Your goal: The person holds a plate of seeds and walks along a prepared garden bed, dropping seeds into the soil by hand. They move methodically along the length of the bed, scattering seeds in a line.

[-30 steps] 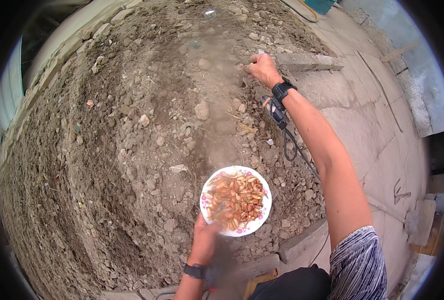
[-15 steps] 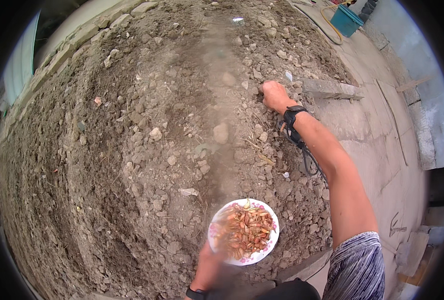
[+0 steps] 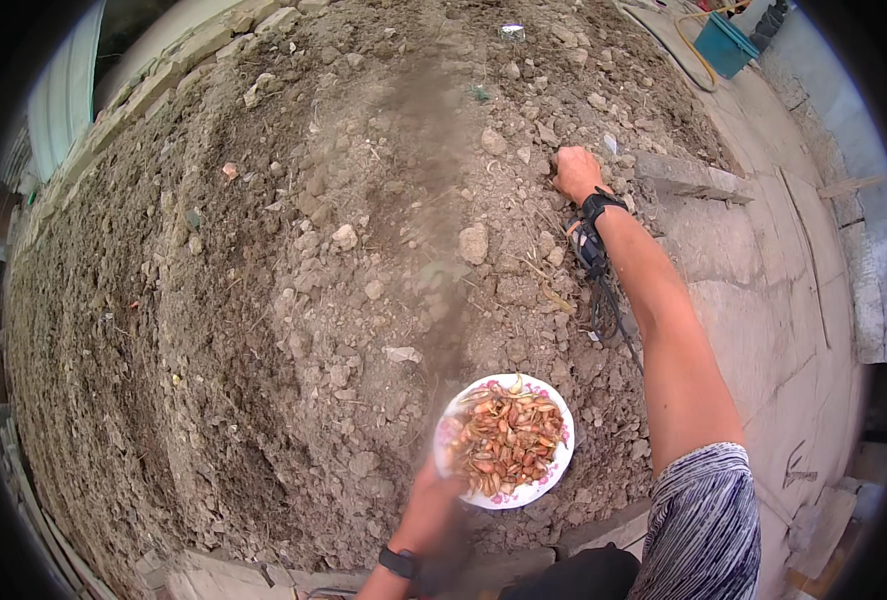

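My left hand [image 3: 432, 512] grips the left edge of a round white plate [image 3: 562, 462] with pink flowers on its rim. A blurred patch in the picture hides part of that hand. Heaped on the plate are small reddish-brown bulbs [image 3: 504, 440] that look like onion sets, some with pale dry tips. Ahead and to the right, my right hand [image 3: 578, 174] reaches down to the lumpy soil [image 3: 364, 190] with its fingers curled together. Its fingertips meet the ground, and whatever they hold is hidden.
A concrete block [image 3: 692, 178] lies right of my right hand, where the soil meets a paved path [image 3: 744, 330]. A teal tub [image 3: 726, 45] and a yellow hose [image 3: 699, 60] are at the far right. Stones [image 3: 474, 243] and a white scrap [image 3: 402, 354] dot the bed.
The whole view has shifted, so the scene sits further right and slightly higher. My right hand stays down at nearly the same patch of soil, and my left still holds the plate.
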Available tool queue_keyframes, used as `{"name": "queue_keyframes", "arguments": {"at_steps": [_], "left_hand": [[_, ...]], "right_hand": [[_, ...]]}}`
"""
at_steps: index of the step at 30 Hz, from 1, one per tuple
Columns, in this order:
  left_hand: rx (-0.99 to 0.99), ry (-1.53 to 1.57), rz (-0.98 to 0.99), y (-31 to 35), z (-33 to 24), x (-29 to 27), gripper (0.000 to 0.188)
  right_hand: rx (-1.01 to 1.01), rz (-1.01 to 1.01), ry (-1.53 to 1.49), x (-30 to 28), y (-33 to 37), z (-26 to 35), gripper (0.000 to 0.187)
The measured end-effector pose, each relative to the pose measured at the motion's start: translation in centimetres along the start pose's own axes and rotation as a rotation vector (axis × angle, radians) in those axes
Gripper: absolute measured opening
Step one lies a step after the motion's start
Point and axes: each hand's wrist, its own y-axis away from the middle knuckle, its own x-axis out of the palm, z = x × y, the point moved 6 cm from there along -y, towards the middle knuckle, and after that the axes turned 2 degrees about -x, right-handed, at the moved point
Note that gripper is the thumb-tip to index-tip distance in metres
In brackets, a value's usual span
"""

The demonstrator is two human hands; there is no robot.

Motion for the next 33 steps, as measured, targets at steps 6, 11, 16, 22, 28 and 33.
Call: {"name": "queue_keyframes", "arguments": {"at_steps": [6, 11, 16, 22, 28, 33], "left_hand": [[0.081, -0.094, 0.097, -1.4, 0.7, -0.9, 0.059], [0.058, 0.063, 0.220, -1.3, -0.4, 0.1, 0.060], [0.073, 0.028, 0.291, -0.5, -1.8, 0.6, 0.059], [0.094, -0.038, 0.371, 2.7, -4.8, 1.2, 0.060], [0.025, -0.187, 0.407, 6.7, -6.6, 1.8, 0.062], [0.073, -0.161, 0.437, 8.5, -6.0, 2.5, 0.061]], "right_hand": [[0.058, -0.148, -0.202, -4.4, 4.0, -2.8, 0.031], [0.081, -0.168, -0.350, -10.9, 15.8, -6.1, 0.023], [0.029, -0.056, -0.523, -13.1, 30.1, -1.6, 0.019], [-0.146, 0.064, -0.819, -14.6, 38.0, 7.9, 0.020], [-0.469, -0.017, -0.652, -17.4, 37.9, 16.7, 0.014], [-0.439, -0.039, -0.341, -14.7, 37.5, 19.9, 0.017]]}}
